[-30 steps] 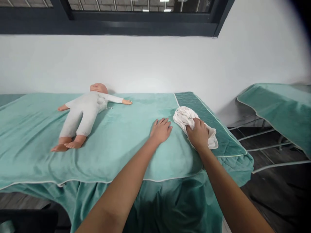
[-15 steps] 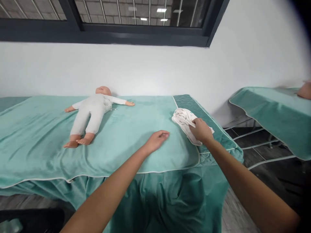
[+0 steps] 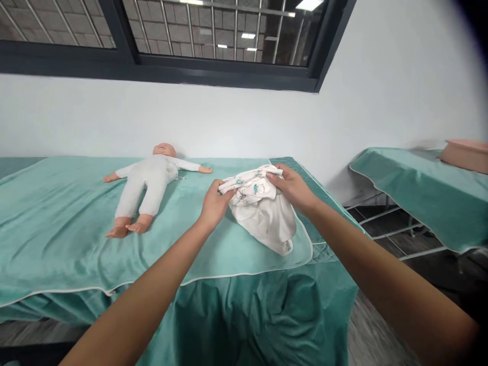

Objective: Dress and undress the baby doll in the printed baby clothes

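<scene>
A white baby garment (image 3: 263,213) with small printed figures hangs lifted above the right part of the teal-covered table (image 3: 57,223). My left hand (image 3: 213,203) pinches its left upper edge. On the other side my right hand (image 3: 292,185) grips its right upper edge. The lower part of the cloth sags down onto the teal cover. A baby doll (image 3: 147,185) in a white bodysuit lies on its back at the far middle of the table, arms spread, well left of both hands.
A white wall and a dark-framed window (image 3: 213,40) rise behind the table. A second teal-covered table (image 3: 412,193) stands at the right with a pink basin (image 3: 465,154) on it. Dark floor shows in the gap between the two tables.
My right hand lifted the white garment off the table's right end and brought it leftward. My left hand rose from the cover and took hold of the garment's other edge.
</scene>
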The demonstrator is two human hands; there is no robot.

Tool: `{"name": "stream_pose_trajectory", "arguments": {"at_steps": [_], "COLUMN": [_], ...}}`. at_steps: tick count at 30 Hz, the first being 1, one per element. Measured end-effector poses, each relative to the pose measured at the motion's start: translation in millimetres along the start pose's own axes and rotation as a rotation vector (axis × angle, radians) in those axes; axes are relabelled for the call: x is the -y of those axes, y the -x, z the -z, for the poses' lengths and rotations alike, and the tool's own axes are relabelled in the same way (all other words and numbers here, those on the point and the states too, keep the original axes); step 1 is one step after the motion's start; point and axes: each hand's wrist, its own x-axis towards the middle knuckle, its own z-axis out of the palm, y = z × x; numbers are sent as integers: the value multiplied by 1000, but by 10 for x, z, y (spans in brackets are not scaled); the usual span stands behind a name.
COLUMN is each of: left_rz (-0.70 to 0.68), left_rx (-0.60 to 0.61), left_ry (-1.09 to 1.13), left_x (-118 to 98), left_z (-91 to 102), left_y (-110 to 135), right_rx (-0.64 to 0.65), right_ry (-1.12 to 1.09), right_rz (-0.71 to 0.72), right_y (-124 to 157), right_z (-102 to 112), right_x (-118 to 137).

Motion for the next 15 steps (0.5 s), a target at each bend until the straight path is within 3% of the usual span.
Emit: {"name": "stream_pose_trajectory", "arguments": {"at_steps": [6, 9, 11, 13, 15], "left_rz": [35, 40, 33, 42, 92], "left_rx": [-150, -297, -345, -271, -53], "left_ry": [251, 411, 488, 541, 594], "left_x": [-129, -149, -200, -287, -386], "left_z": [398, 555, 629, 648, 603], "left_y": [-50, -116, -123, -71, 25], "right_rx": [-237, -124, -3, 100, 150], "right_ry": [468, 526, 402, 233, 135], "right_rz": [127, 231, 178, 91, 75], "right_y": [-116, 65, 209, 309, 334], "right_z": [-266, -544, -739, -901, -1004], "right_x": [-248, -319, -313, -268, -205]}}
